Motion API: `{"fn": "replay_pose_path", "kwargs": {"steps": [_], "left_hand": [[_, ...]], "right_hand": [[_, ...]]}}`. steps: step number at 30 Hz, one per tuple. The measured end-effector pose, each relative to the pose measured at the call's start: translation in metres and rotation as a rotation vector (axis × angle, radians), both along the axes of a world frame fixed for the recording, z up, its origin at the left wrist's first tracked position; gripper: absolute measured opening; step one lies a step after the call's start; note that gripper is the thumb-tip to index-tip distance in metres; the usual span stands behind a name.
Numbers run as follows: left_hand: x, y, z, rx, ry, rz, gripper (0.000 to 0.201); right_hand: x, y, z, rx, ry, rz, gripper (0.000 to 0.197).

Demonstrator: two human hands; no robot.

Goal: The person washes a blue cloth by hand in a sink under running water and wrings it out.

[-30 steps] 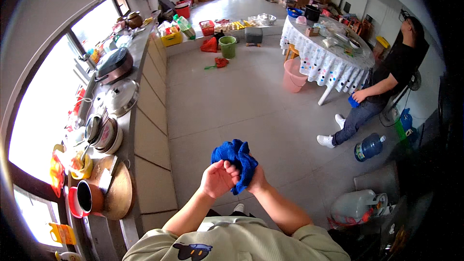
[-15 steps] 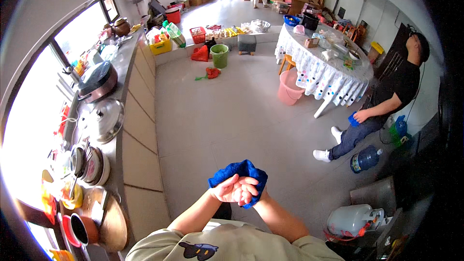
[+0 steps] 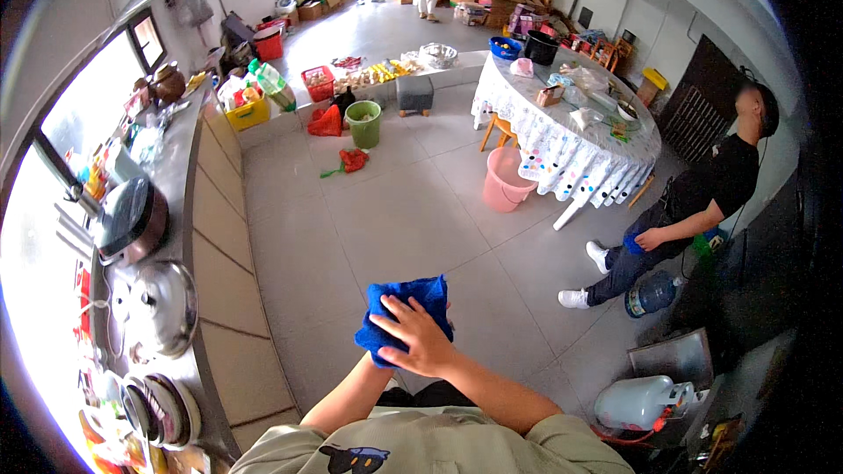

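Note:
A blue cloth [image 3: 428, 295] is spread out in front of me at waist height, between my two hands. My right hand [image 3: 413, 333] lies on top of it, its fingers stretched and spread over the fabric. From beneath, my left hand [image 3: 450, 309] bears the cloth; most of it is hidden, with only a bit of its fingers showing at the cloth's right edge.
At left runs a long counter [image 3: 215, 232] with a lidded pot [image 3: 162, 307] and stacked bowls [image 3: 167, 408]. A green bucket [image 3: 363, 127], pink bucket [image 3: 507, 180] and round table [image 3: 606, 153] stand ahead. At right are a person [image 3: 711, 184], water bottle [image 3: 650, 295] and gas cylinder [image 3: 637, 402].
The hands have traded places: my left hand, palm up on the cloth before, is now under it, and my right hand has come out on top. The view has shifted slightly right.

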State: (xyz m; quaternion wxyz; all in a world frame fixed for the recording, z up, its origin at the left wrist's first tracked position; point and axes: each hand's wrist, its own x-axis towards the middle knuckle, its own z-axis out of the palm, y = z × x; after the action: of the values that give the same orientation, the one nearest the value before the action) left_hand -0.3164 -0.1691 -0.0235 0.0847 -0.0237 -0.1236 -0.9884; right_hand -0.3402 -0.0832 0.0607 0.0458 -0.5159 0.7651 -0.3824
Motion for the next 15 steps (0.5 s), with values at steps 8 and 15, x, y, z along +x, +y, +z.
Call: {"fn": "replay_pose_path", "kwargs": {"steps": [8,15], "left_hand": [[-0.115,0.040,-0.020,1.455,1.243,-0.204,0.062],[-0.239,0.055,-0.023,1.054,1.252,-0.019,0.055]], "right_hand": [[-0.091,-0.015,0.011,-0.723,-1.992,0.605,0.064],[-0.196,0.000,-0.034,-0.611,-2.070,0.432,0.054]]}}
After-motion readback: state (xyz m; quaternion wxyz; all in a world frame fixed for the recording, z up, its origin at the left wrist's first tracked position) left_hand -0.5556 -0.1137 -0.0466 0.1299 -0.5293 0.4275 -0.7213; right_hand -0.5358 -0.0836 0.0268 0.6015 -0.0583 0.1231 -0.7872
